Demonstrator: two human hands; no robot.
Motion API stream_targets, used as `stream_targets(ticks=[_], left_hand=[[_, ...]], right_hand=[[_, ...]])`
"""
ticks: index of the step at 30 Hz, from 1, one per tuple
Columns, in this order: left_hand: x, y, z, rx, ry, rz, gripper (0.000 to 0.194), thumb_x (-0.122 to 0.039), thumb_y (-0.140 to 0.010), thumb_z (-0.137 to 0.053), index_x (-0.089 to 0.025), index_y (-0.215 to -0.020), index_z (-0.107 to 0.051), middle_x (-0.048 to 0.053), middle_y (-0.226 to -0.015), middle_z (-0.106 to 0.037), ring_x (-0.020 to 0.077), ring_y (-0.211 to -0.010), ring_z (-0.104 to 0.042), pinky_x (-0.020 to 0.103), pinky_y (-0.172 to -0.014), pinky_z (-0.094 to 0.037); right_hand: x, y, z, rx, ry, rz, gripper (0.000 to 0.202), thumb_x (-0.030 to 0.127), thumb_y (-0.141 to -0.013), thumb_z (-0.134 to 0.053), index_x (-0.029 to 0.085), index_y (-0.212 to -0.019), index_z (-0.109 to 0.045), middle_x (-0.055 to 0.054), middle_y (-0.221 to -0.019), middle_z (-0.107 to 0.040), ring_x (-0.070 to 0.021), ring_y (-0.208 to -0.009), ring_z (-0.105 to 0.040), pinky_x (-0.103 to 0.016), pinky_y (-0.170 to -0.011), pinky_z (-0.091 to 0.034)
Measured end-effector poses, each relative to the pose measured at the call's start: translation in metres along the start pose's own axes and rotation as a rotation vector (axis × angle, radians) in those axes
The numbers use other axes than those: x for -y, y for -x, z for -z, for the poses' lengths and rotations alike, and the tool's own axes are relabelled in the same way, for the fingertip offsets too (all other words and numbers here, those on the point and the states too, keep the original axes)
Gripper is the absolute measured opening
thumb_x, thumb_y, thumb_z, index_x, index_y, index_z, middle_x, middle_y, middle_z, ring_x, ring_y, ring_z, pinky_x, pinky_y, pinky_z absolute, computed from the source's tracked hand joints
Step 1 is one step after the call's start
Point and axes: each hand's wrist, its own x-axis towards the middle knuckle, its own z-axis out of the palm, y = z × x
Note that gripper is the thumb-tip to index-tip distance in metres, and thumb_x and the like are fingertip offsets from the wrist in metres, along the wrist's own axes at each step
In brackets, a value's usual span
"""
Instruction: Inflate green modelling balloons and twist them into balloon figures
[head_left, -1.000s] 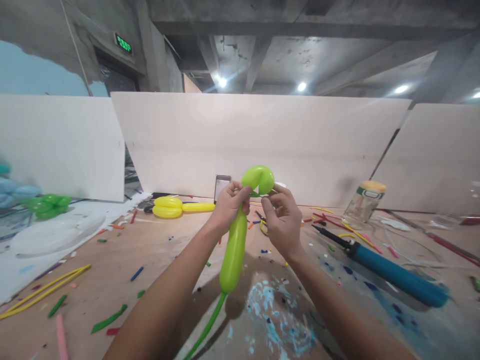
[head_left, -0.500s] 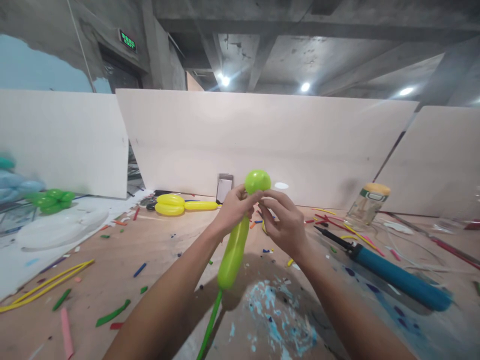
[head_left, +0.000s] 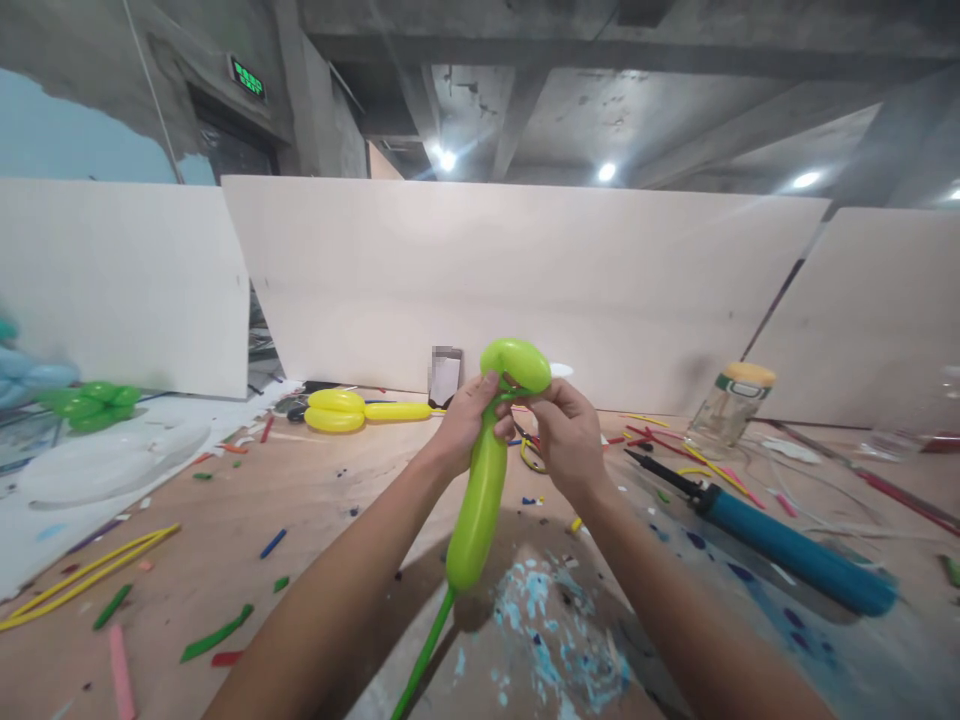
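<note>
A light green modelling balloon (head_left: pixel 480 510) hangs between my hands, with its thin uninflated tail running down toward the table's near edge. Its upper end is bent over into a curved loop. My left hand (head_left: pixel 469 415) pinches the balloon just below that bend, thumb on top. My right hand (head_left: pixel 566 430) is closed with its fingertips at the right side of the loop, seemingly on the balloon's knotted end, though the fingers partly cover it. Behind them on the table lie small scissors (head_left: pixel 532 458) with yellow handles, partly hidden by my right hand.
A yellow balloon shape (head_left: pixel 337 411) lies at the back left, beside a propped phone (head_left: pixel 445 375). Green balloons (head_left: pixel 94 405) are at far left. A blue hand pump (head_left: pixel 802 550) and a yellow-lidded jar (head_left: pixel 731 405) stand right. Balloon scraps litter the table; white boards (head_left: pixel 525 280) stand behind.
The balloon's top has gone from a round bulb facing me to a bent loop seen from the side. My right hand has shifted slightly left and down; the view has moved a little.
</note>
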Motion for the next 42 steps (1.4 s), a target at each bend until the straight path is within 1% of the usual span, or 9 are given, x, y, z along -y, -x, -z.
stream_targets(ticks=[10,18,21,24,27,30,34,39,42], left_hand=[[-0.006,0.001,0.003,-0.067,-0.389,0.069,0.039,-0.05,-0.071,-0.068,-0.015,-0.062,-0.053,-0.002,-0.05,-0.05,0.0088,-0.042,-0.046,0.022,-0.045,-0.036],[-0.007,0.002,-0.003,-0.284,-0.743,-0.272,0.018,-0.031,-0.072,-0.066,-0.015,-0.064,-0.059,-0.003,-0.054,-0.053,0.0094,-0.05,-0.047,0.021,-0.049,-0.033],[-0.006,0.0,0.0,-0.302,-0.58,-0.177,0.018,-0.03,-0.072,-0.062,-0.016,-0.062,-0.055,-0.002,-0.049,-0.051,0.0092,-0.045,-0.044,0.022,-0.047,-0.032],[-0.006,-0.001,0.002,-0.172,-0.296,0.02,0.027,-0.036,-0.071,-0.062,-0.017,-0.058,-0.049,-0.002,-0.044,-0.048,0.0099,-0.04,-0.043,0.023,-0.045,-0.033],[-0.009,0.001,0.003,-0.047,-0.166,0.136,0.031,-0.037,-0.069,-0.065,-0.017,-0.056,-0.046,-0.002,-0.044,-0.045,0.0095,-0.041,-0.044,0.024,-0.046,-0.036],[-0.013,0.004,0.005,-0.002,-0.15,0.213,0.026,-0.032,-0.067,-0.067,-0.016,-0.059,-0.048,-0.005,-0.046,-0.041,0.0082,-0.041,-0.044,0.022,-0.045,-0.035],[-0.017,0.005,0.011,0.08,-0.21,0.271,0.025,-0.025,-0.065,-0.069,-0.015,-0.06,-0.047,-0.006,-0.05,-0.039,0.006,-0.042,-0.043,0.02,-0.045,-0.034],[-0.013,0.002,0.013,-0.066,-0.341,0.138,0.015,-0.025,-0.068,-0.065,-0.014,-0.07,-0.056,0.0,-0.052,-0.053,0.0109,-0.046,-0.05,0.024,-0.047,-0.04],[-0.008,-0.001,0.012,-0.07,-0.368,0.136,0.02,-0.029,-0.069,-0.068,-0.014,-0.08,-0.058,0.0,-0.056,-0.055,0.0113,-0.049,-0.052,0.022,-0.048,-0.04]], right_hand=[[0.01,-0.002,0.008,-0.009,0.165,-0.113,0.015,0.027,-0.079,-0.052,0.019,-0.067,-0.051,0.002,-0.06,-0.048,-0.0119,-0.057,-0.046,-0.023,-0.051,-0.038],[-0.001,0.002,0.001,0.172,0.028,-0.404,0.03,0.03,-0.08,-0.041,0.023,-0.053,-0.029,0.007,-0.044,-0.025,-0.0076,-0.038,-0.024,-0.023,-0.038,-0.022],[0.005,0.002,0.006,0.209,0.233,-0.299,0.032,0.03,-0.082,-0.044,0.021,-0.053,-0.036,0.005,-0.045,-0.032,-0.0086,-0.041,-0.03,-0.023,-0.041,-0.024],[0.013,-0.002,0.014,0.185,0.406,-0.049,0.027,0.027,-0.083,-0.049,0.018,-0.058,-0.048,0.003,-0.051,-0.04,-0.0101,-0.048,-0.038,-0.024,-0.046,-0.029],[0.017,-0.008,0.022,0.185,0.438,0.174,0.016,0.025,-0.083,-0.054,0.018,-0.07,-0.061,-0.001,-0.064,-0.054,-0.0122,-0.057,-0.048,-0.025,-0.054,-0.039],[0.017,-0.011,0.027,0.246,0.425,0.219,0.013,0.021,-0.082,-0.055,0.019,-0.076,-0.066,-0.003,-0.075,-0.06,-0.0136,-0.063,-0.054,-0.025,-0.057,-0.043],[0.015,-0.011,0.03,0.294,0.392,0.12,0.011,0.018,-0.079,-0.058,0.019,-0.074,-0.068,-0.002,-0.074,-0.061,-0.0138,-0.064,-0.055,-0.025,-0.057,-0.043],[0.005,-0.01,0.025,0.316,0.335,-0.116,0.013,0.025,-0.08,-0.057,0.018,-0.075,-0.067,-0.001,-0.067,-0.061,-0.0135,-0.058,-0.051,-0.025,-0.053,-0.04],[-0.005,-0.009,0.02,0.206,0.241,-0.264,0.018,0.032,-0.08,-0.056,0.018,-0.069,-0.059,0.003,-0.053,-0.051,-0.0109,-0.048,-0.043,-0.023,-0.046,-0.034]])
